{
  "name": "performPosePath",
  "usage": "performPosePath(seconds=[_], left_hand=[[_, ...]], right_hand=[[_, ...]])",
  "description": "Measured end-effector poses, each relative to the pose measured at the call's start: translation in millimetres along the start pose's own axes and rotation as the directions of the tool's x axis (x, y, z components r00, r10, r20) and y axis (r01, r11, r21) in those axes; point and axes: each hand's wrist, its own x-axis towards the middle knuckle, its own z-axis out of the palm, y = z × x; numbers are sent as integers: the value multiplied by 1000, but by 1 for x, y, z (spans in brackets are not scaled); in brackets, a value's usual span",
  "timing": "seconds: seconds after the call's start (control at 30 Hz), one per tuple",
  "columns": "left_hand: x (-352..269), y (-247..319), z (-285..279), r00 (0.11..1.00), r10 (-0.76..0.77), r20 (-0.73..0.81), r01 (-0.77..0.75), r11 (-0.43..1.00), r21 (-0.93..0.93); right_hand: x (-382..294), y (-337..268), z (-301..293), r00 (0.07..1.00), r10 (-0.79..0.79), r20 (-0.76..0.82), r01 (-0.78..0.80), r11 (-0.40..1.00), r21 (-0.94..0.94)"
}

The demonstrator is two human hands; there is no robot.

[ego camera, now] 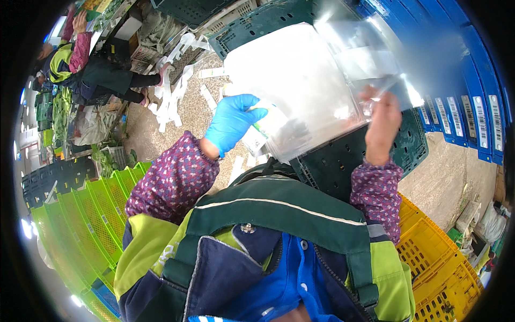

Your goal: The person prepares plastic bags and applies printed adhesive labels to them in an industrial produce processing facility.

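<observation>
A stack of clear plastic bags [297, 80] lies across dark green plastic crates [342, 161] in front of me. My left hand [237, 122], in a blue glove, pinches a printed label [271, 118] between thumb and fingers over the near left corner of the stack. Strips of printed labels [253, 139] hang below that hand. My bare right hand [382, 120], blurred, is at the stack's right edge with its fingers at a clear plastic bag [362, 60]; whether they grip it cannot be told.
Blue crates [462, 72] stand at the right, yellow crates [426, 257] at the lower right and lime green crates [92, 217] at the left. White paper strips [173, 88] litter the floor. A person [76, 64] stands at the upper left near vegetables.
</observation>
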Motion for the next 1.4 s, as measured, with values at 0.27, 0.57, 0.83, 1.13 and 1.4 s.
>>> performPosePath(seconds=[0.27, 0.57, 0.83, 1.13, 1.4], left_hand=[[63, 34, 51, 970, 245, 3, -226, 890, 396], [85, 30, 28, 989, 81, 124, -133, 856, 499], [-10, 18, -54, 900, -219, 377, 146, 966, 212], [-18, -2, -38, 973, -43, 227, 91, 975, -203], [-15, 18, -14, 982, 85, 171, -24, 944, -329]], right_hand=[[-40, -8, -3, 620, -782, -68, 728, 605, -321], [-44, 12, 58, 619, -389, 682, 783, 364, -504], [-38, 8, 48, 613, -357, 705, 758, 517, -397], [-34, 27, 43, 726, -509, 462, 674, 658, -336], [-29, 9, 39, 896, -236, 375, 351, 895, -275]])
